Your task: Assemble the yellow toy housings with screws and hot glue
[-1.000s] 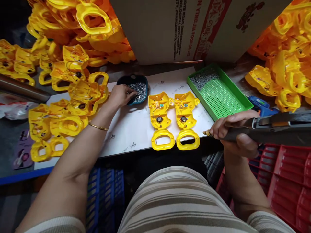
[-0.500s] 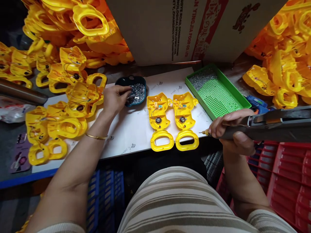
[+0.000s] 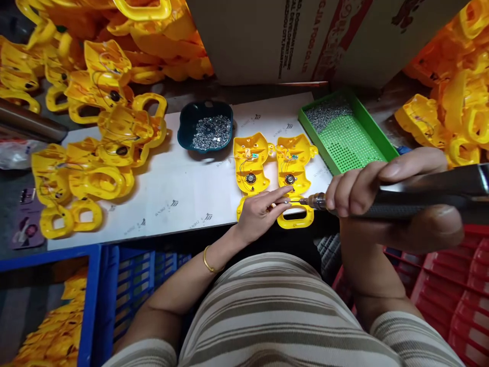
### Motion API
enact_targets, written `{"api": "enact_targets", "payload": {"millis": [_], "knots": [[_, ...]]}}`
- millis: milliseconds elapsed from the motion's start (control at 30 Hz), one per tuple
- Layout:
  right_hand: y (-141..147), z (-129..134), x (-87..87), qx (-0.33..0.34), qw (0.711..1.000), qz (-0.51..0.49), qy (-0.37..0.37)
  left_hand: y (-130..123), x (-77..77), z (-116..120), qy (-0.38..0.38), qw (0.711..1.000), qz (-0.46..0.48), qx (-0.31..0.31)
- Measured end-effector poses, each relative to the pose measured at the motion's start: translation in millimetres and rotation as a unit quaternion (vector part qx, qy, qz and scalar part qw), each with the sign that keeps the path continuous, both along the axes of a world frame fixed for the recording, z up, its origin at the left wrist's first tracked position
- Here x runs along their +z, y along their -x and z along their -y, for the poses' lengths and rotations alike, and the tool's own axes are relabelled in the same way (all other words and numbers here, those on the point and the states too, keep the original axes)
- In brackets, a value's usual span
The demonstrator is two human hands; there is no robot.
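Thumb + forefinger of L hand (image 3: 262,211) close about the tip of the bit (image 3: 310,201), near-L of green tray (image 3: 351,145); whether pinched on it or on a small screw, can't tell. R hand (image 3: 359,188) wrapped round pwr driver (image 3: 424,191), off tray's near end, bit aimed L.

L→R, all ref. green tray:
- Yellow shell pile (image 3: 126,122), far L; wiring visible.
- Dark bowl (image 3: 187,135), L of tray, nearer than pile; small metal parts (image 3: 214,133) inside.
- Shell A (image 3: 260,165), between bowl + tray, hollow side up, spkr showing; its handle partly behind L hand.
- Shell B (image 3: 301,168), approx. parallel to A, just L of tray; handle (image 3: 296,224) at near end.
- Tray itself: more such parts (image 3: 328,116) at far end.
- Loose shells (image 3: 420,120), R of tray.

Key relation: shell B lies L of R hand, long axis running away from wearer; driver approx. crosswise, bit at body/handle junction. L fingertips nearer to B than R hand. Bit touching B or above: can't tell.
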State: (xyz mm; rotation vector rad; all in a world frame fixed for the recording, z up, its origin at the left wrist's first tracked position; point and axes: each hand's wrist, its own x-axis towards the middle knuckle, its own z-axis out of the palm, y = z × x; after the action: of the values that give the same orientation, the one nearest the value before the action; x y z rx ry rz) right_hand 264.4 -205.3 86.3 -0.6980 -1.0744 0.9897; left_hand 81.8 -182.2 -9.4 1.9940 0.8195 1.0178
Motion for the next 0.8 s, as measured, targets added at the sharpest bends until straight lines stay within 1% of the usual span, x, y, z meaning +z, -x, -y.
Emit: {"api": "enact_targets", "payload": {"millis": [100,200,300,467,533,667,800], "knots": [[1.1,-0.2,-9.3,0.013,0.999,0.014,-0.049,1.5,-2.5,0.9,-0.009,1.0,-0.001,-0.007],[2.6,-2.6,-17.7,0.031,0.996,0.016,-0.078,2.2,-2.1,2.7,-0.004,1.0,-0.003,-0.009],[4.4,-3.1,-20.0,0.021,0.997,0.028,-0.062,1.7,-1.4,4.6,0.002,1.0,-0.006,-0.008],[9.9,-2.5,-17.9,-0.034,0.998,0.056,-0.011,1.0,-0.3,3.8,-0.004,1.0,-0.017,-0.018],[12.2,-2.9,-17.2,-0.044,0.997,0.057,-0.013,1.2,0.1,2.3,-0.019,0.999,-0.027,-0.027],[13.4,-2.1,-14.6,-0.037,0.998,0.041,-0.031,2.8,-0.2,-0.4,-0.049,0.997,-0.058,-0.026],[12.6,-1.7,-12.6,-0.039,0.998,0.032,-0.024,4.2,-0.5,-0.3,-0.051,0.996,-0.072,-0.03]]}}
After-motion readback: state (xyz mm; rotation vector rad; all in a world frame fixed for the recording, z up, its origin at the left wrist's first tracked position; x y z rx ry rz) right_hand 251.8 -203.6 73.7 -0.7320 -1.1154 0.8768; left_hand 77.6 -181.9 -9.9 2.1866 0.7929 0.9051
